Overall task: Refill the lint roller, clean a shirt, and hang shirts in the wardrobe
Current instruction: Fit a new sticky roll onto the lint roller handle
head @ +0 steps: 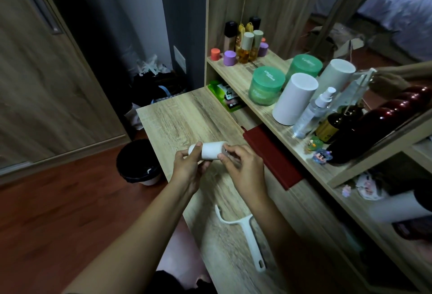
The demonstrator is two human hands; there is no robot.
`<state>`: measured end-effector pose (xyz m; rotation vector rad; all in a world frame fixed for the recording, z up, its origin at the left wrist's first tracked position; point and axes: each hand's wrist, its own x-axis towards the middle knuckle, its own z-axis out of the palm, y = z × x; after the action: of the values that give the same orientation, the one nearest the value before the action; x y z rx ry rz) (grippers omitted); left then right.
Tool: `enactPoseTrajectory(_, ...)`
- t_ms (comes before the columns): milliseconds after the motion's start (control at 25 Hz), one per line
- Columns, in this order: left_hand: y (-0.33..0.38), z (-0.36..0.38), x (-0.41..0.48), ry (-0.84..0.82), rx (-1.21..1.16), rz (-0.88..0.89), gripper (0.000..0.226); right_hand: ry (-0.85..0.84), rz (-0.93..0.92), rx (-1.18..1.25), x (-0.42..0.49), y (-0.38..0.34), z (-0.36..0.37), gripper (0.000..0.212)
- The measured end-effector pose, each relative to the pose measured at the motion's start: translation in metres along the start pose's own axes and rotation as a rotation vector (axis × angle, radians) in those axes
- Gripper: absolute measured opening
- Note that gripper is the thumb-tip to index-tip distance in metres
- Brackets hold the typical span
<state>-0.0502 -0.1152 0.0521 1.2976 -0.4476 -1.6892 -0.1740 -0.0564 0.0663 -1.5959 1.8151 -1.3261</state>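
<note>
**Head view**

- Left hand (189,165), ctr of frame: grips the white refill roll (211,151) at its left end, thumb on top, fingers curled beneath.
- Right hand (243,167), just right of ctr: fingers curled at the roll's right end, pinching at its edge. Exact contact pt is blurred.
- Refill roll: held approx. horizontal between both hands, above the tabletop (184,116) and apart from it.
- Roller handle (247,235), white, w/ bare frame: lies flat on the tabletop, lower ctr, near the right forearm.
- Dark red case (272,156): flat, along the tabletop's right edge under the shelf (233,69), just right of the right hand.
- Shelf, right half of frame: carries a green jar (266,85), a white cylinder (294,97), a clear spray bottle (313,111) and small bottles at upper ctr.
- Waste bin (138,163), black liner: on the floor, left of the tabletop.
- Wardrobe door (35,71), wood grain: far left of frame.
</note>
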Motion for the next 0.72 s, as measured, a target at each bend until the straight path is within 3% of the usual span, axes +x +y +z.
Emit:
enactPoseTrajectory(120, 0.001, 0.003, 0.002, 0.01, -0.039, -0.038, 0.052, -0.028, 0.053, 0.073, 0.003, -0.001, -0.002, 0.027)
enactPoseTrajectory(240, 0.0, 0.007, 0.003, -0.036, -0.095, -0.112, 0.038, -0.046, 0.11, 0.149, 0.003, -0.006, -0.005, 0.033)
enactPoseTrajectory(400, -0.008, 0.013, -0.005, -0.024, -0.114, -0.25, 0.018, 0.071, 0.109, -0.089, -0.009, 0.004, -0.015, 0.034)
enactPoseTrajectory(520, -0.016, 0.013, -0.009, 0.007, -0.083, -0.282, 0.021, -0.016, 0.439, -0.438, -0.039, 0.032, -0.021, 0.041)
enactPoseTrajectory(600, -0.02, 0.011, -0.009, 0.019, -0.061, -0.287, 0.023, -0.11, 0.652, -0.527, -0.067, 0.048, -0.02, 0.05)
enactPoseTrajectory(720, -0.024, 0.01, -0.013, 0.028, -0.021, -0.285, 0.015, -0.168, 0.791, -0.569, -0.095, 0.064, -0.011, 0.061)
